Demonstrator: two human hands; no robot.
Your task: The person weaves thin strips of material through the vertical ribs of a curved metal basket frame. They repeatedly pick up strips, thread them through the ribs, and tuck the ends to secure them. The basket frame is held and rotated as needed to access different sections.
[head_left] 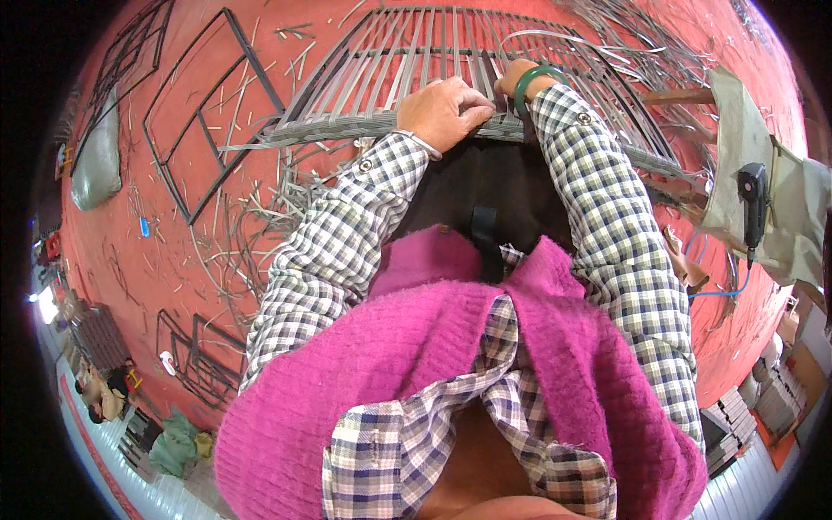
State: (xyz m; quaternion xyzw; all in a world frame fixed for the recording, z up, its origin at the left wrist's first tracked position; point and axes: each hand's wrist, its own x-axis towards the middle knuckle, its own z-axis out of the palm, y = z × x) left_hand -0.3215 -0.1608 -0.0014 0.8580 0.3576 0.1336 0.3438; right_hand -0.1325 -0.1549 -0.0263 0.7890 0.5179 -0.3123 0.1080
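The fingers of my left hand (440,114) are bent, thumb close to the forefinger, and they touch the near edge of a grey panel of flat woven strips on a dark frame (342,127); I cannot tell from my distant view if a strip is clamped between them. My right hand (517,78) is just beside it, farther along the same panel, with its fingers curled among the strips; its own wrist partly hides them, so I cannot tell if they are together or apart. On my left wrist is a thin silver-coloured bracelet (422,145), on the right a thick green bangle (520,90). The panel stands in front of my body, its woven near edge by the hands, its long strips running away from me. Around it, on the red floor (95,232), lie many loose grey strips (260,212). To the left are a black, angular bar frame (252,56) and, beyond it, a pale, bulging sack (97,165). To the right, a black handheld tool (752,204) rests against beige cloth (724,165).
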